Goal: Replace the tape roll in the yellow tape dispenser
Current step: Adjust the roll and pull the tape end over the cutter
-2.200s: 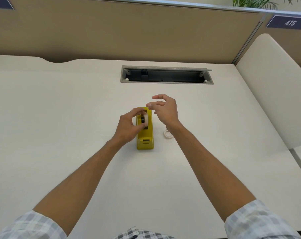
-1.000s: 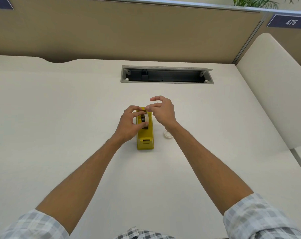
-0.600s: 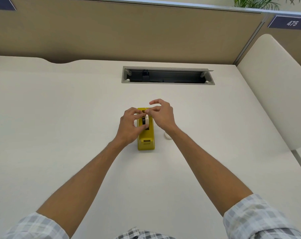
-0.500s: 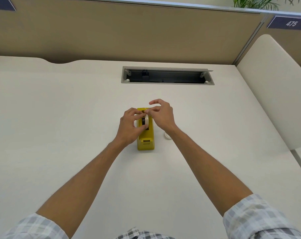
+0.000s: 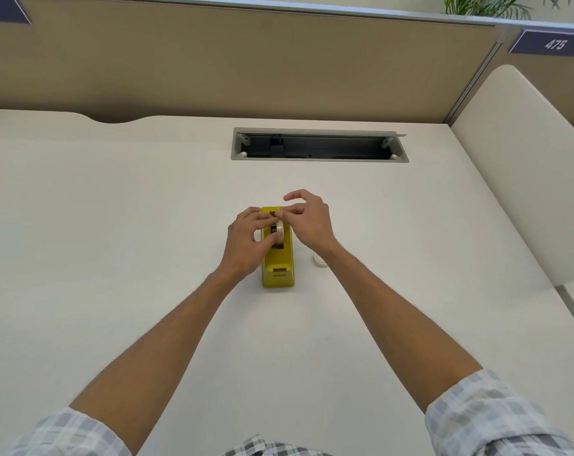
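Nearest to me I see two plaid sleeves point(image 5: 496, 419) at the bottom edge, and from them both forearms reach forward over the pale tabletop point(image 5: 114, 225). The yellow tape dispenser point(image 5: 278, 261) stands on the tabletop about mid-way out, its long side pointing away from me, the cutter end toward me. My left hand point(image 5: 244, 245) sits against the dispenser's left side, fingers and thumb curled round the tape roll point(image 5: 279, 231), which stands on edge in the dispenser's slot with its dark core showing. My right hand point(image 5: 307, 222) comes in from the right, thumb and forefinger pinched at the top of the roll, on what I take to be the tape's loose end; the other fingers are lifted and loosely curled. Just right of the dispenser, partly hidden by my right wrist, a small white tape roll point(image 5: 319, 260) lies flat on the tabletop. Farther out, an open cable tray point(image 5: 318, 147) is sunk into the tabletop, and behind it rises a tan partition point(image 5: 213, 60) with a sign reading 475 point(image 5: 555, 44).
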Demonstrator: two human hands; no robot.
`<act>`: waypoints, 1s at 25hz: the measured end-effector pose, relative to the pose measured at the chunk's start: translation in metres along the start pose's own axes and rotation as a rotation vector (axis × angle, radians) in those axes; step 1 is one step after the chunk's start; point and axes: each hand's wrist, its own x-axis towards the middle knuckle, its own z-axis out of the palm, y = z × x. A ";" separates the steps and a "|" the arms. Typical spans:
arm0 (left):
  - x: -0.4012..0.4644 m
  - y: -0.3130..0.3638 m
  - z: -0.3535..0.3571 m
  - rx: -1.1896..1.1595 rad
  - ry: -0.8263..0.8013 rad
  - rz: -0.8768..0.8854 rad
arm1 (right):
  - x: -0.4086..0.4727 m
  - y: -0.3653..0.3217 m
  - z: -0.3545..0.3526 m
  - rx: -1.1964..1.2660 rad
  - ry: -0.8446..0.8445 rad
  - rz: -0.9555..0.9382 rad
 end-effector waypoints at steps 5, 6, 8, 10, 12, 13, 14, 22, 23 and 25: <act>-0.003 0.000 0.001 0.027 0.010 0.024 | -0.004 0.002 0.003 -0.007 0.002 -0.009; -0.003 0.001 0.001 0.028 0.012 0.027 | -0.005 0.003 0.003 -0.004 0.003 -0.013; -0.003 0.001 0.001 0.022 0.018 0.029 | -0.006 0.003 0.003 0.003 0.008 -0.027; -0.004 0.001 0.002 0.010 0.032 0.028 | -0.008 0.005 0.004 0.004 0.023 -0.040; -0.005 0.001 0.002 0.006 0.039 0.027 | -0.009 0.006 0.005 -0.001 0.038 -0.052; -0.005 0.001 0.002 0.009 0.040 0.028 | -0.009 0.006 0.006 -0.009 0.041 -0.060; -0.005 0.001 0.002 0.014 0.040 0.027 | -0.008 0.006 0.006 -0.017 0.043 -0.067; -0.008 0.005 0.002 0.039 0.044 0.035 | -0.007 0.012 0.005 -0.005 0.052 -0.065; -0.008 0.005 0.002 0.037 0.045 0.039 | -0.007 0.013 0.004 0.014 0.048 -0.058; -0.009 0.006 0.003 0.027 0.055 0.045 | -0.007 0.013 0.002 0.047 0.042 -0.042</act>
